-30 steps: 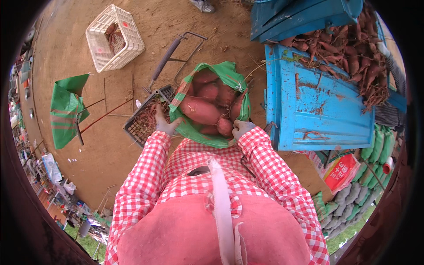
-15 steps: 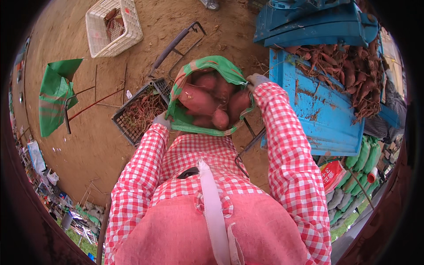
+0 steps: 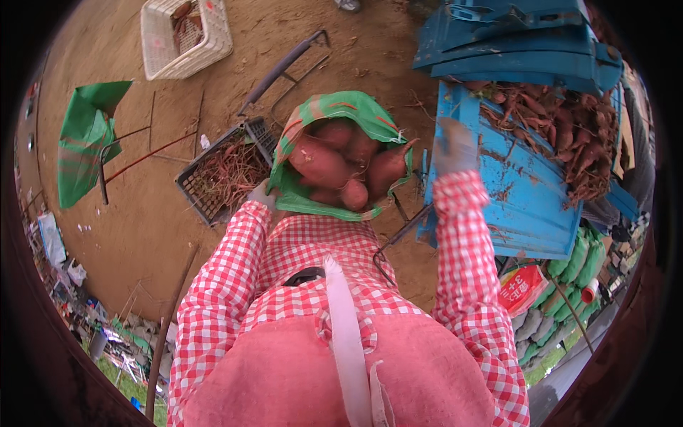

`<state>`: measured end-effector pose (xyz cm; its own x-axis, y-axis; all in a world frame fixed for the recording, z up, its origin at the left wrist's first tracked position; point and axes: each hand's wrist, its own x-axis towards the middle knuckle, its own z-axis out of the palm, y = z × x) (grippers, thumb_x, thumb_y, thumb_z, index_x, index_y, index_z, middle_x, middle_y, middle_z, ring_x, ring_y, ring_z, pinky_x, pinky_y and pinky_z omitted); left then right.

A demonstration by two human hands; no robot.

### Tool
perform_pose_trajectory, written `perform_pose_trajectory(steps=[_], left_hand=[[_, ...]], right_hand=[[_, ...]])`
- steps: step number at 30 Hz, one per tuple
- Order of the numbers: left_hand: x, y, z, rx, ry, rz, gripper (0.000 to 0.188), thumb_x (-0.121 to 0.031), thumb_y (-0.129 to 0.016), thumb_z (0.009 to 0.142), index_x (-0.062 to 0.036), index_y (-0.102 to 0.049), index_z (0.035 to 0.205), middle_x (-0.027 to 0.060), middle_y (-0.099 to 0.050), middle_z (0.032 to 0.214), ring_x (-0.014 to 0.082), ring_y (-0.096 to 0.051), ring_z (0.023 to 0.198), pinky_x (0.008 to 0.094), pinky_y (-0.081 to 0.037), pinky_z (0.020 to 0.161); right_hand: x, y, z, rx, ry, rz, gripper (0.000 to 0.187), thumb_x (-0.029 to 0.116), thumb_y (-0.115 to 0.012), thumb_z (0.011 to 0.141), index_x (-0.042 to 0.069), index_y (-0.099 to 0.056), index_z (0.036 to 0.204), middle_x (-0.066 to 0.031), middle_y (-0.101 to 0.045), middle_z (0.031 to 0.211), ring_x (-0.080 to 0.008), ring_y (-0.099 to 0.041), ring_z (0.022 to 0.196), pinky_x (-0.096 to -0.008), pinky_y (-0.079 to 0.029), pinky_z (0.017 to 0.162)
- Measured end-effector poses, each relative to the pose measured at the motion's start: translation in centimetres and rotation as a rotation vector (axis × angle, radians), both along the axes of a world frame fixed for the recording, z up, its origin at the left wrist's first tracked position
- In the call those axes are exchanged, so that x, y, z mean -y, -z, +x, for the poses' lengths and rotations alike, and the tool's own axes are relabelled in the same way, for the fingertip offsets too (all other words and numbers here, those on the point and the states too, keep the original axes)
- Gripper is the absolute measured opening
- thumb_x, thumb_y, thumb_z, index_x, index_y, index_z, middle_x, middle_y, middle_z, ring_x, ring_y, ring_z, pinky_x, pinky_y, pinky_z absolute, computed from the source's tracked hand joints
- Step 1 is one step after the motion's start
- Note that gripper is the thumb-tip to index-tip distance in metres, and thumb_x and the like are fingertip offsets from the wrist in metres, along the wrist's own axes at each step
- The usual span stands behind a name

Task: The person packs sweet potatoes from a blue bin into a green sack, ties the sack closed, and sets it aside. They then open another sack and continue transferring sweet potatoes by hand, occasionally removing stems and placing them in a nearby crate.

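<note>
A green woven sack (image 3: 345,102) stands in front of me with its mouth wide, holding several large sweet potatoes (image 3: 319,162). My gloved left hand (image 3: 262,194) is closed on the left rim of the sack. One sweet potato pokes over the right rim. My gloved right hand (image 3: 457,146) is off the sack, over the near edge of the blue metal tray (image 3: 530,206). Its fingers are blurred but look stretched out, with nothing seen in them. Behind it on the tray lies a heap of rooty sweet potatoes (image 3: 569,132).
A black crate (image 3: 196,193) of thin roots sits left of the sack. A white basket (image 3: 160,57) with a few sweet potatoes stands farther off. Metal frames (image 3: 284,64) rise beside the sack; another holds a green sack (image 3: 84,142). Filled green sacks (image 3: 587,260) lie at right.
My right hand has let go of the sack's right rim and moved right, over the blue tray. That rim has sagged around the sweet potato. My left hand stays on the sack.
</note>
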<state>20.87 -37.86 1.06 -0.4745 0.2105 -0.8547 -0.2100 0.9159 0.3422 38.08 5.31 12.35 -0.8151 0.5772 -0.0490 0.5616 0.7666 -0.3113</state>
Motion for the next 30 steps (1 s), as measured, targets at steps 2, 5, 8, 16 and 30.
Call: perform_pose_trajectory(steps=[2,5,8,16,30], left_hand=[[0.7,0.6,0.7,-0.009,-0.090,0.149,0.035,-0.024,-0.065,0.089,-0.0068,-0.061,0.120,0.0117,-0.070,0.106,0.0220,-0.066,0.100,0.0337,-0.050,0.088],[1.3,0.3,1.9,-0.060,-0.233,0.161,0.039,-0.017,-0.068,0.083,-0.0015,-0.060,0.117,0.0144,-0.070,0.102,0.0182,-0.065,0.098,0.0326,-0.051,0.088],[0.3,-1.1,3.7,-0.039,-0.385,0.413,0.040,-0.012,-0.066,0.080,-0.0014,-0.059,0.118,0.0148,-0.066,0.109,0.0209,-0.064,0.100,0.0335,-0.050,0.089],[-1.9,-5.1,9.0,-0.333,0.141,0.813,0.032,0.002,-0.064,0.073,-0.0069,-0.063,0.104,0.0107,-0.060,0.109,0.0216,-0.060,0.102,0.0306,-0.049,0.088],[-0.2,-1.0,8.9,0.014,-0.541,0.426,0.060,-0.013,-0.076,0.076,0.0017,-0.049,0.127,0.0130,-0.061,0.116,0.0213,-0.061,0.104,0.0360,-0.050,0.091]], right_hand=[[2.2,4.4,-2.5,0.225,-0.037,-0.148,0.043,0.022,-0.064,0.078,0.012,-0.060,0.121,-0.0154,-0.062,0.120,-0.0356,-0.056,0.114,-0.0450,-0.044,0.099],[4.1,8.1,-4.9,0.541,-0.006,-0.302,0.041,0.032,-0.063,0.082,0.016,-0.063,0.120,-0.0168,-0.066,0.114,-0.0358,-0.058,0.113,-0.0453,-0.045,0.099],[3.3,9.4,-5.9,0.628,-0.009,-0.429,0.043,0.032,-0.066,0.080,0.014,-0.064,0.119,-0.0170,-0.066,0.114,-0.0341,-0.060,0.110,-0.0441,-0.047,0.095],[2.7,12.6,-1.5,0.288,0.334,-0.586,0.037,0.031,-0.078,0.073,0.009,-0.072,0.101,-0.0057,-0.067,0.079,-0.0138,-0.061,0.073,-0.0303,-0.050,0.070],[1.3,13.2,-1.1,0.238,0.277,-0.689,0.036,0.025,-0.075,0.076,0.006,-0.069,0.106,-0.0031,-0.064,0.077,-0.0114,-0.056,0.067,-0.0268,-0.046,0.063]])
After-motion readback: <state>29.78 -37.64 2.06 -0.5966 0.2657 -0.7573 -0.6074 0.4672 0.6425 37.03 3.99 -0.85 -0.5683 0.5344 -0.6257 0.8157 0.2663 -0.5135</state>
